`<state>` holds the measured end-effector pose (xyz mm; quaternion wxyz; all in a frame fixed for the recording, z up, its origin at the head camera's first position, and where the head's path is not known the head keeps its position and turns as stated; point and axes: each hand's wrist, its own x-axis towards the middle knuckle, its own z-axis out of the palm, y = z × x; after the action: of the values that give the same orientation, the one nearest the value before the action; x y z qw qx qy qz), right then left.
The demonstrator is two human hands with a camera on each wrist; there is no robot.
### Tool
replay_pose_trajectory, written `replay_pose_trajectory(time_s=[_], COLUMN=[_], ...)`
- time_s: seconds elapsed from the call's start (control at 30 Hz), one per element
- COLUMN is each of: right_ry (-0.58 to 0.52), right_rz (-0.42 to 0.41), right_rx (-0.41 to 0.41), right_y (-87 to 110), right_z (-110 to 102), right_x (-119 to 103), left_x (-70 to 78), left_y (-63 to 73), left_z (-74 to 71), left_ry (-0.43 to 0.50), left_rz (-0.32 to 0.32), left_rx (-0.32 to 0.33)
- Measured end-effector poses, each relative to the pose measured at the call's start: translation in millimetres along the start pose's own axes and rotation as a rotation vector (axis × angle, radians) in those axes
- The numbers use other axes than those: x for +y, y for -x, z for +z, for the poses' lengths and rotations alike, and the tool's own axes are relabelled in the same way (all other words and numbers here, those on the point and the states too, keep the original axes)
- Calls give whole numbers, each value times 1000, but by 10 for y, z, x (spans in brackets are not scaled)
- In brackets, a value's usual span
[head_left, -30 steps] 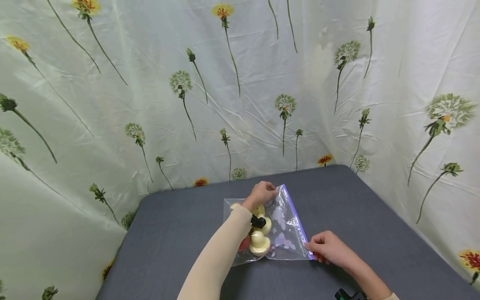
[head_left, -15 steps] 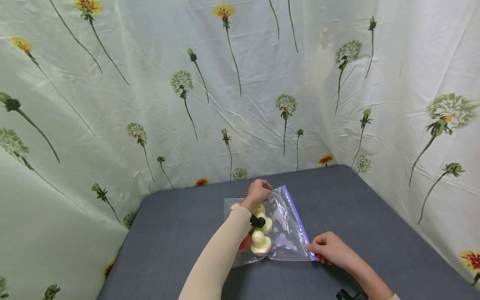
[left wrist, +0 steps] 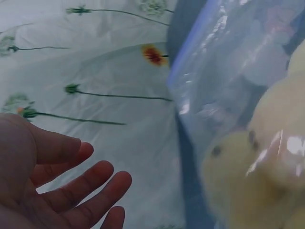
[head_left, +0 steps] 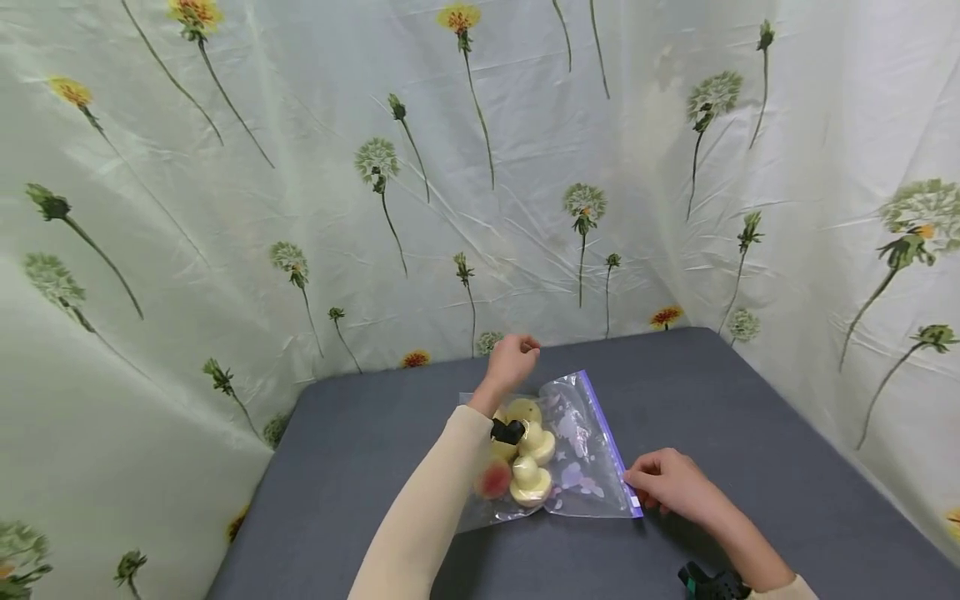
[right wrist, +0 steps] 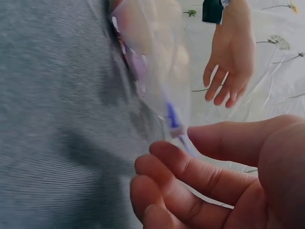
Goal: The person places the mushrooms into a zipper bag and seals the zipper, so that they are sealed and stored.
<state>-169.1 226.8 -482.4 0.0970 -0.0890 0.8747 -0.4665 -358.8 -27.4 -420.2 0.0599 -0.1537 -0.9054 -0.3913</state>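
A clear zip bag [head_left: 573,442] with a purple zip edge [head_left: 600,417] and a white slider [head_left: 635,502] lies on the dark table. Inside are several rounded, pale yellow duck-like toys [head_left: 530,483] and a red-and-yellow round thing [head_left: 492,479]. My left hand [head_left: 512,361] is raised beyond the bag's far side, apart from it. Its fingers [left wrist: 90,183] are loosely bent around nothing. By the zip edge, near the slider, is my right hand [head_left: 669,479]. Its thumb and index finger stand slightly apart in the right wrist view, with the zip edge [right wrist: 172,114] close to them.
The dark grey table [head_left: 360,467] reaches to a pale curtain [head_left: 300,125] printed with dandelions, which hangs behind and along both sides. Dark wrist cameras sit on the left wrist [head_left: 507,431] and right wrist [head_left: 712,582].
My left hand has let go of the bag's far edge and moved up and away. My right hand has shifted slightly up, uncovering the slider. The head view has turned a little.
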Motion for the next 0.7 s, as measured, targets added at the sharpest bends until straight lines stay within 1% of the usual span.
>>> replay_pose_trajectory(time_s=[0.17, 0.27, 0.37, 0.53, 0.63, 0.7], right_ry=[86, 137, 159, 161, 169, 191], right_rz=[-5, -18, -39, -48, -57, -74], right_rx=[75, 107, 119, 153, 191, 230], right_y=[-70, -131, -174, -195, -204, -206], right_z=[-80, -131, -162, -191, -198, -202], right_x=[-116, -165, -203, -248, -260, -246], left_x=[-24, -50, -107, -207, -250, -271], left_y=[160, 297, 465, 766, 915, 1013], left_z=[-210, -306, -370, -388, -386, -390], left_ry=[-39, -55, -63, -75, -114, -144], left_rz=[68, 98, 113, 143, 152, 154], left_rx=[60, 81, 101, 155, 196, 218])
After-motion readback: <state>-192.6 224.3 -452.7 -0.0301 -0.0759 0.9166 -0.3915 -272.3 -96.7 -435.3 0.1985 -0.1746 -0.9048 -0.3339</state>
